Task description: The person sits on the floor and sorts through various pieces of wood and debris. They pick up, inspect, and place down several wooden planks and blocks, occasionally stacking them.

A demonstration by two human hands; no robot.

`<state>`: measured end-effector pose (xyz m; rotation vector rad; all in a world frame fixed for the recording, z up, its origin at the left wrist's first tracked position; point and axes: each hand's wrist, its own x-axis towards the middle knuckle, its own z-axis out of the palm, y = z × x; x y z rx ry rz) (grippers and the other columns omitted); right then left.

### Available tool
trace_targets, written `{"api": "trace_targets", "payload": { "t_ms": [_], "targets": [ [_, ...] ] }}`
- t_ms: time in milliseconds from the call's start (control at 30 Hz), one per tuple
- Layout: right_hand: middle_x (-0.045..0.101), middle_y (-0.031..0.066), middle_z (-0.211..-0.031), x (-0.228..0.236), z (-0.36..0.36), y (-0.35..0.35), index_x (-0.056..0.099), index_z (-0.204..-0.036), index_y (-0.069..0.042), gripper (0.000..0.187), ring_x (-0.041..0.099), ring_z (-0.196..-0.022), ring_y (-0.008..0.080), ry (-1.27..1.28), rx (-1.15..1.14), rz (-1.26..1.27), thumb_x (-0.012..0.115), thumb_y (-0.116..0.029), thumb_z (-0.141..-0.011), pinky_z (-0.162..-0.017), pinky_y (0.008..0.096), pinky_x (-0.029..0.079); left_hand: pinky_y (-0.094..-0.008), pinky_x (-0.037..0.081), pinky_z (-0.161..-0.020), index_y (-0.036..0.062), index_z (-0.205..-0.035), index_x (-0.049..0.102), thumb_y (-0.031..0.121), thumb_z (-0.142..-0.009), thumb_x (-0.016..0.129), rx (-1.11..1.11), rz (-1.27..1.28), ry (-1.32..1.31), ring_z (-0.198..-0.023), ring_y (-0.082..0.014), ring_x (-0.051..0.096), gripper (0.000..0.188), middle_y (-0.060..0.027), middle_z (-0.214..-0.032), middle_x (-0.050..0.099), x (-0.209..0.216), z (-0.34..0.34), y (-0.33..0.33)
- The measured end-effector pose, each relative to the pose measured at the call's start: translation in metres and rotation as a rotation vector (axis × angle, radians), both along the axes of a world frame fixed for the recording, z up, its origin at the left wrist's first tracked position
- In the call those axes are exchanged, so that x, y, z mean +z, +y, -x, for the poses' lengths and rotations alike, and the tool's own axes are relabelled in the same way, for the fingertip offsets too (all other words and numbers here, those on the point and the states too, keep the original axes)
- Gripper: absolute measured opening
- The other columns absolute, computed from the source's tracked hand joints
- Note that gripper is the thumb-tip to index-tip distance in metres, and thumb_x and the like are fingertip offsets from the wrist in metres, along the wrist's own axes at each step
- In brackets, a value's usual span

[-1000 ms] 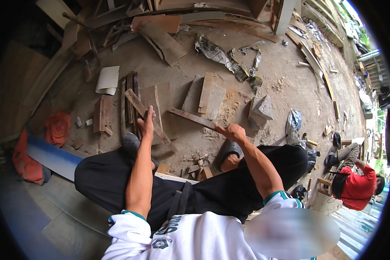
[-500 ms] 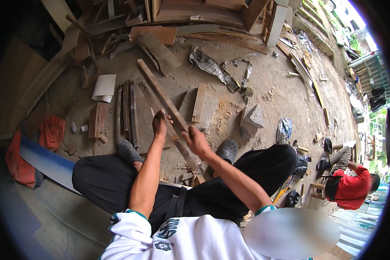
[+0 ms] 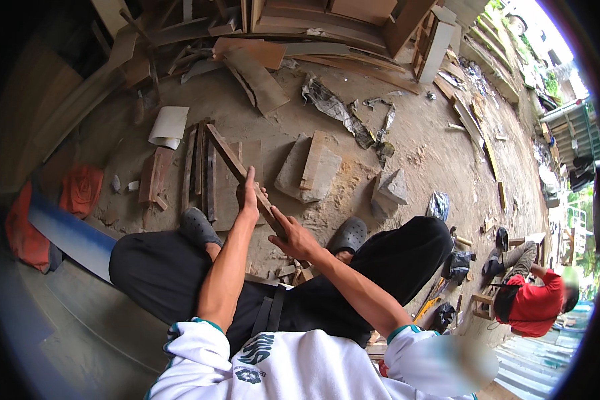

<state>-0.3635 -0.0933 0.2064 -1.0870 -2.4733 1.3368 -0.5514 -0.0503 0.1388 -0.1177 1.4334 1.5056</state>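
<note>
Head view: L hand [image 3: 248,195] is clamped on a long wood strip [image 3: 225,149] approx. mid-length & R hand [image 3: 299,240] grips its near end, the two close but apart, strip slanting up-left above the dirt floor [image 3: 353,267] w/ its far end over the row of dark wood pcs. [image 3: 211,187]. White shirt [image 3: 340,370] has dk. green lettering [image 3: 257,349] on the chest w/ a small emblem [image 3: 248,375] just below; gray stone block [image 3: 395,187] sits R of the hands.

A half-open wood workshop, by its dirt floor [image 3: 447,173], the wood strips [image 3: 211,180] left of the fingers [image 3: 250,177], the scrap boards [image 3: 263,83] and cabinet [image 3: 307,28] well beyond them, and greenery [image 3: 551,85] in daylight far to their right.
</note>
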Motion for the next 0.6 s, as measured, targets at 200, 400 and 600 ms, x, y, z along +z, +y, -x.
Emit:
{"api": "trace_targets", "payload": {
  "t_ms": [200,400,600],
  "targets": [
    [0.056,0.0226,-0.116,-0.031,0.005,-0.009,0.014,-0.15,-0.012,0.09,0.058,-0.101,0.031,0.13,-0.129,0.205,0.065,-0.047,-0.086,-0.084,0.0392,0.046,-0.0299,0.049,-0.054,0.0074,-0.1,0.055,0.05,-0.084,0.064,0.028,-0.085,-0.074,-0.061,-0.0164,0.058,0.046,-0.0042,-0.082,0.055,-0.002,0.009,-0.007],
    [0.061,0.0162,-0.093,-0.037,0.012,-0.016,0.022,-0.145,-0.003,0.088,0.061,-0.073,0.0213,0.023,-0.143,0.496,0.071,-0.038,-0.081,-0.066,0.034,0.049,-0.0312,0.051,-0.057,0.0047,-0.104,0.059,0.05,-0.085,0.066,0.095,-0.029,0.016,-0.068,-0.0165,0.064,0.049,-0.0066,-0.085,0.063,0.002,0.026,-0.014],
    [0.062,0.0229,-0.1,-0.034,0.036,-0.029,0.028,-0.14,0.001,0.084,0.064,-0.078,0.0283,-0.027,-0.17,0.398,0.07,-0.037,-0.079,-0.07,0.0384,0.051,-0.0397,0.05,-0.078,-0.0034,-0.119,0.049,0.049,-0.069,0.078,-0.017,0.152,0.425,-0.093,-0.0293,0.063,0.078,-0.0186,-0.108,0.06,-0.026,0.021,-0.039]
  ]
}}
